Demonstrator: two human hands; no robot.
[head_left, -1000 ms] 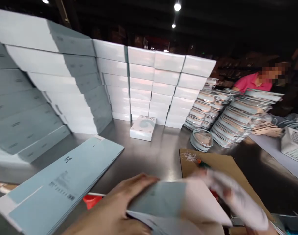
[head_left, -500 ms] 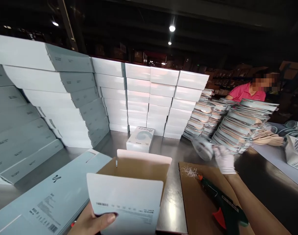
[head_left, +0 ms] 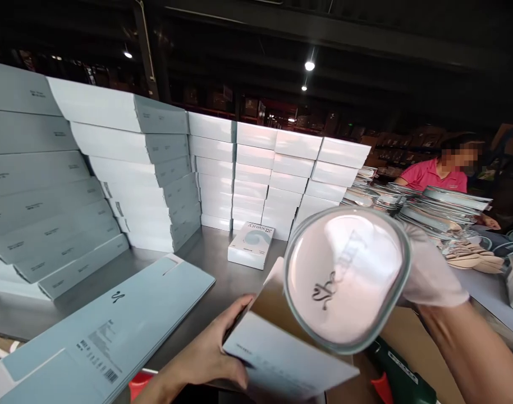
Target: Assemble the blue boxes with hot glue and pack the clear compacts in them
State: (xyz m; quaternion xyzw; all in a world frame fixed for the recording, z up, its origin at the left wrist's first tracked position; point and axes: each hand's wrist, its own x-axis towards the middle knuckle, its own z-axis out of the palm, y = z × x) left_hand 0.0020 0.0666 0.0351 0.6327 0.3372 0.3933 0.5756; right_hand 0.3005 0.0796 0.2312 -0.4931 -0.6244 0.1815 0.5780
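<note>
My left hand (head_left: pixel 206 353) grips the near side of an open cardboard box (head_left: pixel 277 353), pale blue outside and brown inside, held low in front of me. My gloved right hand (head_left: pixel 433 269) holds a round glass container (head_left: pixel 344 278) with a grey-green rim and a printed logo. Its flat face is turned toward me, just above the open box. The glove sits behind the container's right edge.
Tall stacks of white and blue boxes (head_left: pixel 256 168) line the back and left of the steel table (head_left: pixel 214 252). A flat box stack (head_left: pixel 113 320) lies near left; one small box (head_left: pixel 251 244) stands mid-table. Stacked containers (head_left: pixel 441 207), a hot glue gun (head_left: pixel 402 379), and a person in pink (head_left: pixel 433 174) are on the right.
My right hand picked a glass container from the pile at the right and brought it in over the box. My left hand tilted the box and shifted it right.
</note>
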